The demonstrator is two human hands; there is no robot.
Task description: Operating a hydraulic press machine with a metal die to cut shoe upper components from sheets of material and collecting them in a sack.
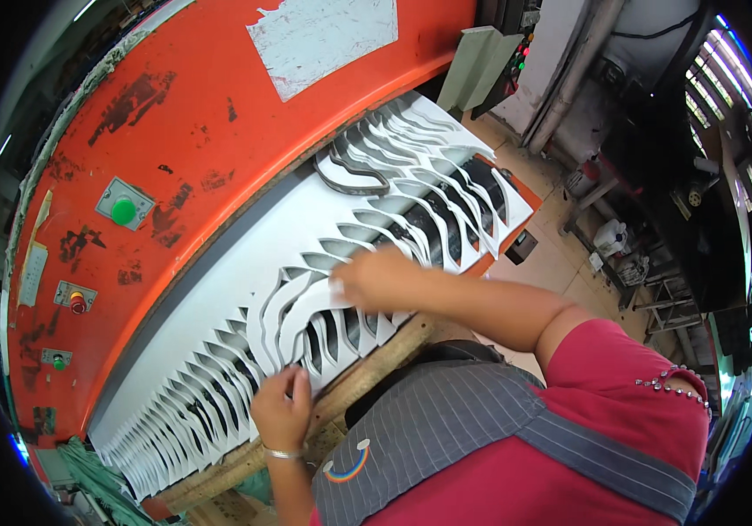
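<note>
A small stack of curved white cut pieces [299,320] lies over the slotted white sheet [218,272] in front of me. My right hand [382,279] is closed on the upper right end of these pieces, its fingers partly hidden behind the hand. My left hand [282,408] is at their lower tips, thumb and fingers curled together against them. Its grip shows only in part. A dark-edged, curved cutting die [351,180] rests on the sheet farther up, beyond my right hand. Rows of wavy cut-outs run along the sheet's near side.
A large orange press beam [192,175] spans above the sheet, with a green button [123,209] and a red button [78,302]. A wooden edge [341,399] runs along my side. Green cloth [99,473] hangs at the lower left; a white jug [611,237] stands at the right.
</note>
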